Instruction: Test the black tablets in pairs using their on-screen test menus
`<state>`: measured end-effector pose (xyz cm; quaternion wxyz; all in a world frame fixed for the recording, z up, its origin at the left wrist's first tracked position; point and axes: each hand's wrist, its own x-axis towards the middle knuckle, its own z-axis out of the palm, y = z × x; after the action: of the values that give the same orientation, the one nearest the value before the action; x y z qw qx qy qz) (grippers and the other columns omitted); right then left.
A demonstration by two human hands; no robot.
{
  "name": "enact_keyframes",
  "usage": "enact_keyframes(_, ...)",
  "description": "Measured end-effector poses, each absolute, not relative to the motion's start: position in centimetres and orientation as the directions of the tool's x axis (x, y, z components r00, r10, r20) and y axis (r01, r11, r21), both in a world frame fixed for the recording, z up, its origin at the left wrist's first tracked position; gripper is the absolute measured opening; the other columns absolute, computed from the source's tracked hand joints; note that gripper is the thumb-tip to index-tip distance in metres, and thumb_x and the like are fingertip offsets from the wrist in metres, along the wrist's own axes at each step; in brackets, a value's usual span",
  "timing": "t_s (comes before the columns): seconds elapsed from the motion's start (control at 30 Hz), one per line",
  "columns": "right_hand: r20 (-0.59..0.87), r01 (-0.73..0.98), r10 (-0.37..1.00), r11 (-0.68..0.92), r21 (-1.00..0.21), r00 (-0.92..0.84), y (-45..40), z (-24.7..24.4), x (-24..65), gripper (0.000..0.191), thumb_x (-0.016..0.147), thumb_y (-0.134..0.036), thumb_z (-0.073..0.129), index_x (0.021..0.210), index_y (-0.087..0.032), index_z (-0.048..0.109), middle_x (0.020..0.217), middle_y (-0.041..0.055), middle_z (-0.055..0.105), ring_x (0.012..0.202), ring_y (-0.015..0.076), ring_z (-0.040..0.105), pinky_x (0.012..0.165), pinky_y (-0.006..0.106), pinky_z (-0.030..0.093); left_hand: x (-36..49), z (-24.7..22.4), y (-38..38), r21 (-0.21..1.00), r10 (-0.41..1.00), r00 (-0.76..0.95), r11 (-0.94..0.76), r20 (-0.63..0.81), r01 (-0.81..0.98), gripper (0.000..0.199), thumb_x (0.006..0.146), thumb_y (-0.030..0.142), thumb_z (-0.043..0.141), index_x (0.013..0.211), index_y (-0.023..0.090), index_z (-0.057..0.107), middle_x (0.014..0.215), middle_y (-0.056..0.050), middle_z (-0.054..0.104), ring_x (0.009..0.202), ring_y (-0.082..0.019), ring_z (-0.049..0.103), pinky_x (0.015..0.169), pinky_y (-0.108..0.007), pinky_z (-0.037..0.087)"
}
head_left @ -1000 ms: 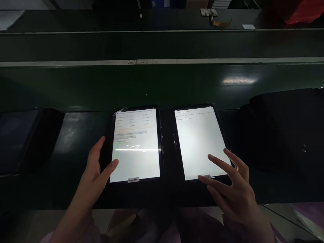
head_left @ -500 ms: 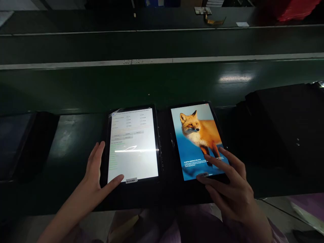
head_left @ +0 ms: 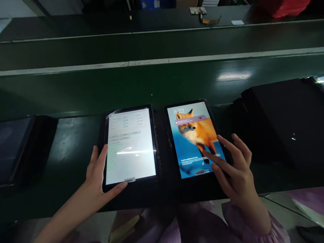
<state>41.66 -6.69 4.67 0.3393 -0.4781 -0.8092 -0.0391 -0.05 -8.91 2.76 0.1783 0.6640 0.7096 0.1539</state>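
Two lit tablets lie side by side in front of me. The left tablet (head_left: 131, 145) shows a white page with check boxes, grey buttons and green text; a barcode sticker (head_left: 129, 180) is at its lower edge. My left hand (head_left: 97, 179) rests along its lower left corner, thumb and fingers spread. On the right tablet (head_left: 192, 141) is a fox picture with the time 6:22, a purple banner and another barcode label (head_left: 199, 172). My right hand (head_left: 235, 168) is over its lower right part, fingers apart, one fingertip at or just above the screen.
A dark tablet (head_left: 12, 148) lies at the far left. Black covers or cases (head_left: 286, 121) are stacked at the right. Behind runs a green ledge (head_left: 101, 87) with a pale strip. Farther back are a small part with a ribbon cable (head_left: 210, 21) and a red bundle (head_left: 291, 7).
The right tablet's screen now shows a clock and a purple banner over the fox. My right hand's lower fingertip has lifted off the bottom of that screen. My left hand stays in place.
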Motion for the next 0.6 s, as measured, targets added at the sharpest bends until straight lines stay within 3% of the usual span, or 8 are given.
enact_keyframes(0.2,0.593,0.737,0.725,0.605,-0.303,-0.351,-7.2,5.4,42.8,0.027,0.105,-0.014,0.061,0.115,-0.024,0.084,0.169,0.0046,0.054,0.167,0.0343,0.031,0.129,0.049,0.039,-0.5,2.4,-9.0,0.458,0.998,-0.056,0.067,-0.038,0.886,0.12,0.088,0.077,0.063,0.179,0.025,0.005,0.188,-0.019,0.006,0.171,-0.052,0.008,0.127,-0.081,0.021)
enact_keyframes(0.4,0.601,0.704,0.706,0.639,-0.31,-0.376,-7.1,5.2,42.8,0.031,0.1,-0.01,0.062,0.113,-0.026,0.086,0.164,0.0056,0.06,0.163,0.0374,0.04,0.122,0.055,0.049,-0.2,3.5,-9.3,0.472,0.992,-0.075,0.115,-0.102,0.874,0.114,0.092,0.073,0.061,0.179,0.032,-0.001,0.19,-0.013,0.002,0.172,-0.048,0.006,0.128,-0.078,0.024)
enact_keyframes(0.6,0.6,0.687,0.71,0.643,-0.338,-0.368,-7.3,5.1,42.4,0.031,0.099,-0.011,0.063,0.106,-0.029,0.087,0.157,0.0051,0.065,0.158,0.0395,0.046,0.115,0.059,0.057,-0.1,3.1,-9.1,0.463,0.993,-0.078,0.111,-0.09,0.879,0.115,0.091,0.075,0.06,0.179,0.031,0.002,0.189,-0.017,0.003,0.172,-0.05,0.008,0.127,-0.079,0.027)
